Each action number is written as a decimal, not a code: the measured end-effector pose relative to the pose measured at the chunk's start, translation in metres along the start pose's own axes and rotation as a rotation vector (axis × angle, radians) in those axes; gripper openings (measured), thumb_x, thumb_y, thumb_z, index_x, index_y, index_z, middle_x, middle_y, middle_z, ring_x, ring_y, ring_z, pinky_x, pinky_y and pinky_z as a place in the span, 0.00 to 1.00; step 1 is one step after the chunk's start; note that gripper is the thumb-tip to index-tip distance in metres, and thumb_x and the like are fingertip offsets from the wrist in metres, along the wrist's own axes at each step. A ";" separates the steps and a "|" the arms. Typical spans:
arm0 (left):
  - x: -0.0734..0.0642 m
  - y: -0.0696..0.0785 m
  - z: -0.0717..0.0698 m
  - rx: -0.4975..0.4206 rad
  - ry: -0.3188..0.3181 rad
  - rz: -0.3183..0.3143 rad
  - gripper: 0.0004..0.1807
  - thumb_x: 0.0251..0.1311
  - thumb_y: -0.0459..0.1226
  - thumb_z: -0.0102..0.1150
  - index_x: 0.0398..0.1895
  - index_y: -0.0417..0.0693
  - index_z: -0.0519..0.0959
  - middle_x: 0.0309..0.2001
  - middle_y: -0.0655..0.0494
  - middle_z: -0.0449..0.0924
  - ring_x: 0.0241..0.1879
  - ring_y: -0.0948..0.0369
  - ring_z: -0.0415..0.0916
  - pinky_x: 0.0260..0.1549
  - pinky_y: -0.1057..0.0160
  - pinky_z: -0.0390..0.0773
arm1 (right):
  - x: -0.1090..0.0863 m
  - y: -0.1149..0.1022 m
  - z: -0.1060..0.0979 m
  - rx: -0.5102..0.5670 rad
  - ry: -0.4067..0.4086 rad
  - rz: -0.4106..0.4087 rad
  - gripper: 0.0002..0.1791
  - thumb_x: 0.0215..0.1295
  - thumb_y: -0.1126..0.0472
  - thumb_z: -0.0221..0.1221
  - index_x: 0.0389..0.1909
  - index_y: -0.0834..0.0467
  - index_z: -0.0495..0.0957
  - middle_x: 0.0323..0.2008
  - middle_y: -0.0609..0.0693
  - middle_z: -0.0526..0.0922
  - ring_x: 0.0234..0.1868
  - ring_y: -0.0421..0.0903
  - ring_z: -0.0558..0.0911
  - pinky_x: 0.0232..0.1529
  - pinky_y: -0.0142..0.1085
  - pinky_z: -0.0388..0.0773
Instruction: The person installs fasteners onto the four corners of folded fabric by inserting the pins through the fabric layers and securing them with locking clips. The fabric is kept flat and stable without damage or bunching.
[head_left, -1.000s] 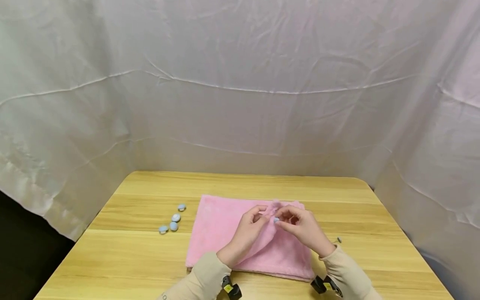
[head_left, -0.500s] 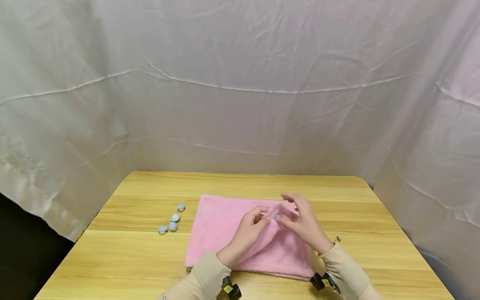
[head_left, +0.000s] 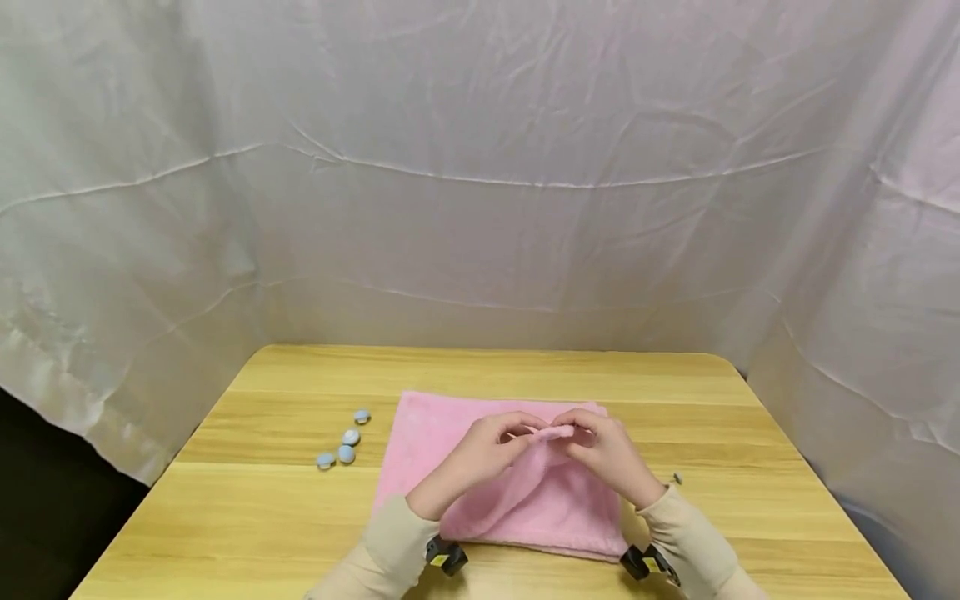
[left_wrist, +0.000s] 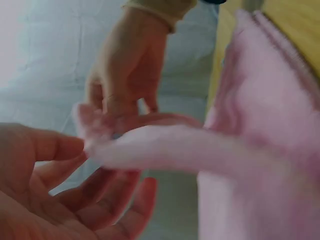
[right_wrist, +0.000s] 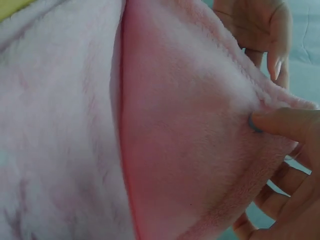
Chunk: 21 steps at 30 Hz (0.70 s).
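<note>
A folded pink plush cloth (head_left: 420, 442) lies on the table, one corner lifted between both hands. My right hand (head_left: 609, 450) pinches this corner. In the right wrist view its thumb presses a small blue round button (right_wrist: 254, 123) against the cloth, covering most of it. My left hand (head_left: 483, 450) pinches the lifted edge from the other side. Its thumb and index fingertip meet at the cloth in the left wrist view, with the other fingers loosely bent. From above, the raised edge hides the blue button.
Several pale blue mushroom-shaped buttons (head_left: 351, 437) sit on the wooden table (head_left: 247, 508), left of the cloth. A small blue-headed pin-like piece (head_left: 677, 478) lies beside my right wrist. A grey-white curtain (head_left: 480, 250) hangs behind the table.
The lifted corner has turned, so its edge now hides the blue button seen earlier from above. My right fingers opened outward, then came back onto the cloth. My left forearm shifted left.
</note>
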<state>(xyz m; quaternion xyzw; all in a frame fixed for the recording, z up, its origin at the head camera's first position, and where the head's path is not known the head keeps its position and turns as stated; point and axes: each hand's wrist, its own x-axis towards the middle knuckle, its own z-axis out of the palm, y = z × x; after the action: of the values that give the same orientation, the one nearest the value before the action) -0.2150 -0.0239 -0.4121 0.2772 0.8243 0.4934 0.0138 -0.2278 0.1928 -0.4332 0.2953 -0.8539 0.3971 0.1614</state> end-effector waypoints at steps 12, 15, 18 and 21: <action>-0.024 -0.003 -0.065 0.160 -0.067 -0.028 0.10 0.66 0.34 0.54 0.47 0.44 0.82 0.45 0.48 0.85 0.41 0.56 0.82 0.41 0.67 0.79 | 0.000 0.000 0.001 -0.025 0.064 -0.098 0.19 0.45 0.76 0.68 0.37 0.54 0.83 0.36 0.48 0.87 0.39 0.36 0.82 0.40 0.32 0.82; -0.036 -0.018 -0.092 0.274 -0.033 -0.065 0.09 0.64 0.34 0.56 0.45 0.44 0.82 0.42 0.49 0.85 0.40 0.57 0.81 0.40 0.64 0.80 | 0.000 0.000 0.002 -0.019 0.067 -0.101 0.19 0.44 0.76 0.68 0.37 0.54 0.83 0.36 0.49 0.87 0.38 0.36 0.81 0.38 0.32 0.82; -0.047 -0.036 -0.119 0.376 0.004 -0.153 0.09 0.63 0.34 0.58 0.44 0.42 0.81 0.38 0.50 0.84 0.36 0.59 0.80 0.36 0.63 0.79 | 0.000 -0.001 0.003 -0.011 0.060 -0.094 0.19 0.44 0.77 0.68 0.37 0.54 0.83 0.36 0.49 0.87 0.38 0.36 0.81 0.39 0.33 0.83; -0.054 -0.054 -0.145 0.434 0.031 -0.278 0.10 0.63 0.35 0.58 0.45 0.40 0.80 0.36 0.48 0.82 0.30 0.60 0.77 0.29 0.62 0.76 | -0.001 -0.001 0.004 -0.008 0.055 -0.092 0.19 0.45 0.76 0.68 0.37 0.54 0.83 0.36 0.49 0.87 0.39 0.36 0.81 0.38 0.34 0.83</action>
<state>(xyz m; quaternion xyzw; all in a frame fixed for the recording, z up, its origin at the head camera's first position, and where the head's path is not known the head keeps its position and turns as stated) -0.2362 -0.1853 -0.3954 0.1502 0.9411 0.3027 0.0090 -0.2263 0.1898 -0.4354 0.3224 -0.8362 0.3938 0.2042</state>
